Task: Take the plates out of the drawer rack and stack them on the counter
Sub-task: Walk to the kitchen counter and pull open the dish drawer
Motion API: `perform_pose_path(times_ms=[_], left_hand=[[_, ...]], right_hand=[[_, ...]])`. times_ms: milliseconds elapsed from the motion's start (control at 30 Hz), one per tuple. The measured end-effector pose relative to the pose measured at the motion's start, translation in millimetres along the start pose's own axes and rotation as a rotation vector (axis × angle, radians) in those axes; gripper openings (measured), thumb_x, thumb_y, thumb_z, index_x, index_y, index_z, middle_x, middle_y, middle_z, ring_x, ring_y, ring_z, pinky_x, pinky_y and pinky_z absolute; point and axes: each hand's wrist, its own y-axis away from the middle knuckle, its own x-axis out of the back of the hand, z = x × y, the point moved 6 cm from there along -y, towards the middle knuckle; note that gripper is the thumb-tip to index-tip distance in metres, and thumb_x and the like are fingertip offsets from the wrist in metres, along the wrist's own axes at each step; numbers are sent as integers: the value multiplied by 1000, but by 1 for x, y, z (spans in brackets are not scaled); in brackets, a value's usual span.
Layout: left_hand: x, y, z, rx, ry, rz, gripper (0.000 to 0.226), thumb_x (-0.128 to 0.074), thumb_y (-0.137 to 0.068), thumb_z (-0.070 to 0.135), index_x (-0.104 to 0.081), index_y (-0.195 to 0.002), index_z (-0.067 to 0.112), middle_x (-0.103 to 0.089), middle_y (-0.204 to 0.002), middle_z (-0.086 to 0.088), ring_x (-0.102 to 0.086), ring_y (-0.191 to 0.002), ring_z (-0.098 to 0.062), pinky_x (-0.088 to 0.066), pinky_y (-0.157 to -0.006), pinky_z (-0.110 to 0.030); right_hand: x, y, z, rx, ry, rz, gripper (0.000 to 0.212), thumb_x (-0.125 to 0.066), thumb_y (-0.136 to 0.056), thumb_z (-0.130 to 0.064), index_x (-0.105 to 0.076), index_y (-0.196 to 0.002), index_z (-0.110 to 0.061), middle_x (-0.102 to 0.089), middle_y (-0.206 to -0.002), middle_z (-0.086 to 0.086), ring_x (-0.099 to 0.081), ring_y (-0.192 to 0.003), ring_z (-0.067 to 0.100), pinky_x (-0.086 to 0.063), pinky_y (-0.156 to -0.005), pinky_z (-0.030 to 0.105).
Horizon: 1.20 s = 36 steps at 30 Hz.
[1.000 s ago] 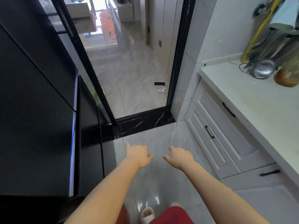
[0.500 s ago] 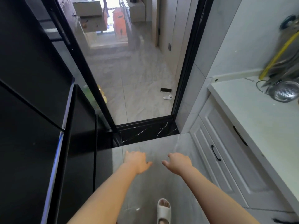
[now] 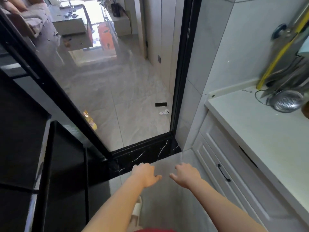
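Left hand [image 3: 145,175]: stretched out over the floor, palm down, fingers loosely curled, holding nothing.
Right hand [image 3: 187,175]: level with the left, just beside it, thumbs pointing at each other across a small gap, empty too.
Counter [image 3: 260,131]: pale and bare along the right side, well apart from both hands.
Strainer [image 3: 288,101]: metal, lying at the far end of the counter under hanging utensils.
Drawers [image 3: 234,174]: white fronts under the counter, all closed; the nearest black handle [image 3: 223,172] sits right of the right hand, not touched.
Plates: none to be seen, and no rack either.
Door [image 3: 103,81]: black-framed glass straight ahead, dark marble sill [image 3: 147,156] just beyond the fingertips.
Slipper [image 3: 136,210]: white, on the floor under the left forearm.
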Motion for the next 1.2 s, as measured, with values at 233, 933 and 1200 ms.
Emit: perform_pose_path(times_ms=[233,933,1200], left_hand=[[54,-68,-11,-215,-206,0,63,-38,-91,62,-51,-135,18,-57,-131,-8,-50,-122,-31,-40,-98,-45],[76,-113,112,-789,-552,-19,58,-38,-91,61,-56,-128,19,-60,-128,-8,-52,-119,-29,-39,-96,-39],[43,-88,189,-873,-638,-50,57,-39,-92,60,-52,-129,18,-59,-130,-8,-54,-120,-29,-40,-97,-38]], right_hand=[[27,-34,3,-219,-147,48,55,-43,-89,-54,-52,-129,-17,-54,-131,10,-49,-125,28,-40,-99,44],[5,39,60,-843,-569,132,59,-43,-92,-48,-36,-140,-14,-47,-142,12,-44,-130,31,-36,-106,45],[-20,80,115,-907,-629,134,54,-43,-93,-45,-40,-136,-12,-49,-138,13,-44,-129,31,-36,-104,41]])
